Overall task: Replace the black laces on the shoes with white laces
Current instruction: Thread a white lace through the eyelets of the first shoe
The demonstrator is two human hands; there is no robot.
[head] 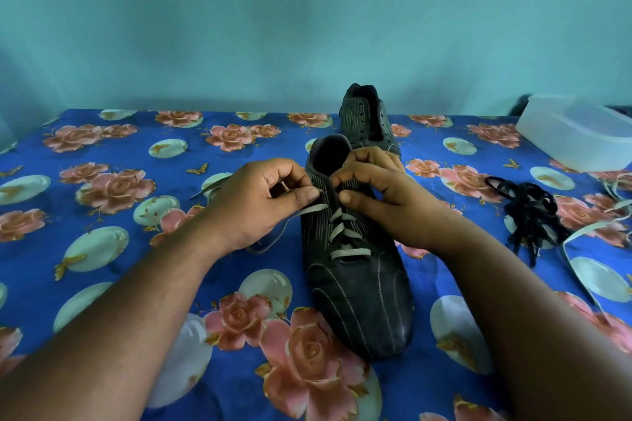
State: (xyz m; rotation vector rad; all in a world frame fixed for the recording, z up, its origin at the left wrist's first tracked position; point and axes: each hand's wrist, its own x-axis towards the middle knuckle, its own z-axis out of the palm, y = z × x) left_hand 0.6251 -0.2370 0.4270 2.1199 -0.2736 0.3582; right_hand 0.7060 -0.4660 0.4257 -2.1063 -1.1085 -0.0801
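Note:
A dark shoe (pixel 359 290) lies in front of me, toe toward me, with a white lace (pixel 342 232) crossed through its lower eyelets. My left hand (pixel 260 202) pinches the lace tip at the shoe's upper left eyelets. My right hand (pixel 379 184) grips the shoe's collar and tongue on the right side, fingers curled over the edge. A second dark shoe (pixel 367 120) stands behind the first, with no lace visible in it. A heap of black laces (pixel 528 212) lies to the right on the cloth.
A blue floral cloth (pixel 136 154) covers the surface. A translucent plastic box (pixel 578 133) sits at the far right. Another white lace (pixel 581 232) trails near the right edge. A teal wall rises behind.

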